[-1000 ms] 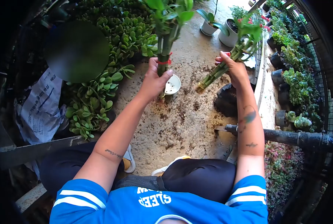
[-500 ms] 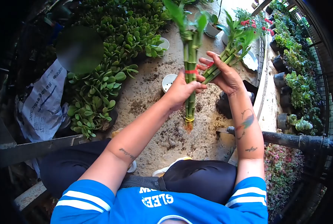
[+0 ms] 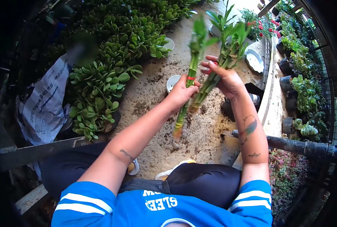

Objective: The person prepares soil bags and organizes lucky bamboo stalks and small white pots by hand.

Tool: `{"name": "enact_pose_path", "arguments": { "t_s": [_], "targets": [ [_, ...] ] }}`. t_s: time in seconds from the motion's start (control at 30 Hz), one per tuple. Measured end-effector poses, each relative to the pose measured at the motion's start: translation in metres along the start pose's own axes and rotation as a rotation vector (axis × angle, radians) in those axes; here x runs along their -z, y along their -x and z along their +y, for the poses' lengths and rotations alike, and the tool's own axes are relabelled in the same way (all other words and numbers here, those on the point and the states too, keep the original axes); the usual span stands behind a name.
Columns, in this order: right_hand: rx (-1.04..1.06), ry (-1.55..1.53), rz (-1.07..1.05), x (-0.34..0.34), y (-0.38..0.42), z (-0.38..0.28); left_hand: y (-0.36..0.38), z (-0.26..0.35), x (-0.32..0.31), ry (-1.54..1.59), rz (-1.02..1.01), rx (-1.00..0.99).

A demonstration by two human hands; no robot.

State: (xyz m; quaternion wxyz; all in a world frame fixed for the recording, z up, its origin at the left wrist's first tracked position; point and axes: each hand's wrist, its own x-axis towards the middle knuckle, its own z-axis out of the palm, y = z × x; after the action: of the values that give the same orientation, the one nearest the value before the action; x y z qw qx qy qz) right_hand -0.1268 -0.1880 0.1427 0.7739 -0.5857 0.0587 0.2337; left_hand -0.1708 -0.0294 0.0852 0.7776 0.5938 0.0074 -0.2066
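Below the hands (image 3: 183,92) holding green stalks (image 3: 208,86), a blue shirt (image 3: 138,212) reads "SLEEP"

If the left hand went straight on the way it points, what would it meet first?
The left hand would probably meet the stalk bundle held by the right hand, though the depth between them is unclear.

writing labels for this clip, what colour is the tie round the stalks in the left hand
Red, on the stalks in the left hand; the head view shows it.
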Motion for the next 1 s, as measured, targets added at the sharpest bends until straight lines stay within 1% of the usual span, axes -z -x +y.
{"name": "enact_pose_path", "arguments": {
  "t_s": [0.07, 0.13, 0.2, 0.23, 0.27, 0.3, 0.33, 0.37, 0.4, 0.43, 0.47, 0.53, 0.57, 0.6, 0.67, 0.7, 0.73, 0.77, 0.8, 0.83, 0.87, 0.93, 0.97, 1.0],
  "targets": [
    [0.086, 0.149, 0.249, 0.018, -0.011, 0.001, 0.005, -0.001, 0.005, 0.049, -0.023, -0.020],
    [0.121, 0.153, 0.250, 0.024, -0.007, 0.004, 0.007, -0.004, 0.008, 0.082, -0.047, -0.013],
    [-0.142, -0.114, -0.122, 0.000, 0.011, -0.008, 0.008, -0.006, 0.010, 0.112, -0.067, -0.005],
    [-0.126, -0.070, -0.087, 0.004, 0.007, -0.010, 0.007, -0.006, 0.012, 0.204, -0.105, 0.064],
    [-0.097, 0.023, -0.005, 0.020, -0.003, -0.011, 0.007, -0.005, 0.015, 0.296, -0.140, 0.136],
    [-0.043, 0.015, 0.084, 0.029, -0.003, -0.012, 0.010, 0.002, 0.016, 0.353, -0.163, 0.174],
    [0.014, 0.009, 0.173, 0.036, -0.004, -0.013, 0.009, 0.001, 0.020, 0.352, -0.162, 0.171],
    [0.007, -0.043, 0.107, 0.029, 0.000, -0.012, 0.007, -0.002, 0.023, 0.440, -0.213, 0.205],
    [-0.060, -0.112, 0.017, 0.020, 0.004, -0.009, 0.006, -0.007, 0.024, 0.529, -0.265, 0.242],
    [-0.088, -0.106, -0.028, 0.021, -0.002, 0.000, 0.003, -0.012, 0.021, 0.598, -0.274, 0.234],
    [-0.114, -0.103, -0.070, 0.020, -0.007, 0.008, 0.003, -0.010, 0.019, 0.593, -0.279, 0.241],
    [-0.102, -0.141, -0.076, 0.023, -0.008, 0.014, 0.001, -0.004, 0.017, 0.630, -0.402, 0.285],
    [-0.184, -0.260, -0.240, 0.019, -0.003, 0.012, -0.001, -0.002, 0.016, 0.644, -0.452, 0.310],
    [-0.268, -0.375, -0.404, 0.017, 0.001, 0.012, -0.003, -0.004, 0.018, 0.644, -0.455, 0.311],
    [-0.271, -0.364, -0.389, 0.018, 0.002, 0.017, -0.008, -0.008, 0.019, 0.702, -0.638, 0.401],
    [-0.209, -0.268, -0.249, 0.016, 0.001, 0.021, -0.009, -0.008, 0.016, 0.590, -0.569, 0.413],
    [-0.148, -0.174, -0.111, 0.013, 0.000, 0.026, -0.010, -0.008, 0.012, 0.588, -0.566, 0.418],
    [-0.099, -0.157, 0.001, 0.009, -0.001, 0.030, -0.012, -0.007, 0.007, 0.469, -0.498, 0.439],
    [-0.099, -0.164, -0.003, 0.011, -0.004, 0.033, -0.014, -0.005, 0.003, 0.349, -0.428, 0.457],
    [-0.113, -0.145, 0.029, 0.015, -0.008, 0.035, -0.014, -0.004, 0.000, 0.309, -0.414, 0.379],
    [-0.127, -0.126, 0.062, 0.018, -0.011, 0.034, -0.015, 0.000, -0.004, 0.304, -0.409, 0.384],
    [-0.051, -0.056, 0.197, 0.027, -0.013, 0.026, -0.022, 0.005, -0.007, 0.318, -0.304, 0.337],
    [-0.020, -0.055, 0.257, 0.036, -0.017, 0.024, -0.034, 0.003, 0.000, 0.380, -0.445, 0.322],
    [0.013, -0.053, 0.316, 0.045, -0.021, 0.020, -0.037, 0.011, 0.000, 0.323, -0.385, 0.355]
  ]
}}
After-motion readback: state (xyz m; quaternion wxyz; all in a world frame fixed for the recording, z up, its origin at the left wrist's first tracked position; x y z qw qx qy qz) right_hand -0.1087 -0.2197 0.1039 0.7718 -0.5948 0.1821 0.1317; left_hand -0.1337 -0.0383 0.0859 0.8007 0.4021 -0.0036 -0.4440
